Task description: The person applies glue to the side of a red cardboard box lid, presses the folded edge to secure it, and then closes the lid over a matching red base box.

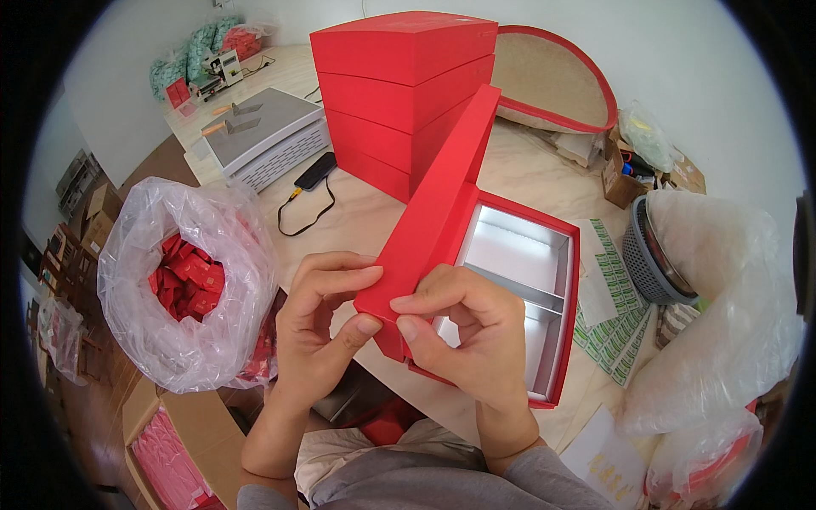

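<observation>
A red gift box (571, 314) stands on the table in front of me, its inside lined in silver and split into compartments by a divider. Its red lid (429, 217) is raised along the left side and seen nearly edge-on. At the lid's near corner, my left hand (319, 323) pinches the edge between thumb and fingers. Just to the right, my right hand (472, 327) pinches the same corner with thumb and forefinger, partly covering the box's near-left compartment. Behind the raised lid rises a stack of closed red boxes (374, 93).
Left of the table, a clear plastic bag (132, 280) holds red packets above an open carton (200, 425). A grey machine (263, 127) and a phone with cord (316, 172) lie at the back left. On the right are green-printed sheets (616, 314), a grey basket (642, 255) and plastic bags (714, 314).
</observation>
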`<state>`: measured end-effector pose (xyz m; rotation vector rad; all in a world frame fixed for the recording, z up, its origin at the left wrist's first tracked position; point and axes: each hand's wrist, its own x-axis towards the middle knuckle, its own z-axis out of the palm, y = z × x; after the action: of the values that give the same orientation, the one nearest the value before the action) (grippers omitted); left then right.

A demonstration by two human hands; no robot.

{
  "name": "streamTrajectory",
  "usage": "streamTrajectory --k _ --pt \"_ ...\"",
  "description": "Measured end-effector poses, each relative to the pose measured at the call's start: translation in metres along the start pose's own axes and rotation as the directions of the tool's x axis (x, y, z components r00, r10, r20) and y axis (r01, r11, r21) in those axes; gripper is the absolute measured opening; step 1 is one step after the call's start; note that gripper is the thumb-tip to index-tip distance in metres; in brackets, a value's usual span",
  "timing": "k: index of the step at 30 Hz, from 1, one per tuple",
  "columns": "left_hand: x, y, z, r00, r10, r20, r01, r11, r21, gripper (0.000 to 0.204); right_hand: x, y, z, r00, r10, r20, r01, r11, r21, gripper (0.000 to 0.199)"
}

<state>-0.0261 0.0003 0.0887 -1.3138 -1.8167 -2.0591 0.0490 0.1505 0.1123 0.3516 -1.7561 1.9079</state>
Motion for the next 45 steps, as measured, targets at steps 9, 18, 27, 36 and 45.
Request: streamTrajectory --k 9,18,27,36,45 --pt "0.000 -0.001 0.000 1.000 -0.005 0.009 0.005 1.000 -0.005 0.034 -0.001 -0.001 -0.002 1.000 0.026 -0.005 -0.026 1.000 0.011 0.018" --pt "0.000 0.000 0.002 1.000 -0.004 0.015 0.004 1.000 -0.007 0.034 -0.003 -0.002 0.000 0.999 0.029 -0.030 -0.029 1.000 -0.002 0.016" --pt "-0.002 0.000 0.000 1.000 0.001 0.000 -0.001 1.000 0.002 0.034 -0.001 0.001 0.005 0.995 -0.097 -0.003 0.095 0.987 -0.131 0.024" --pt "-0.006 -0.003 -0.003 0.999 0.035 -0.019 -0.034 0.999 0.026 0.030 -0.003 0.009 0.021 0.955 -0.298 -0.017 0.233 0.780 -0.580 0.034" --pt "-0.015 -0.010 0.011 0.988 -0.144 -0.061 0.141 0.989 -0.046 0.042 -0.001 0.003 0.006 0.929 -0.332 0.162 0.357 0.694 -0.626 0.040"
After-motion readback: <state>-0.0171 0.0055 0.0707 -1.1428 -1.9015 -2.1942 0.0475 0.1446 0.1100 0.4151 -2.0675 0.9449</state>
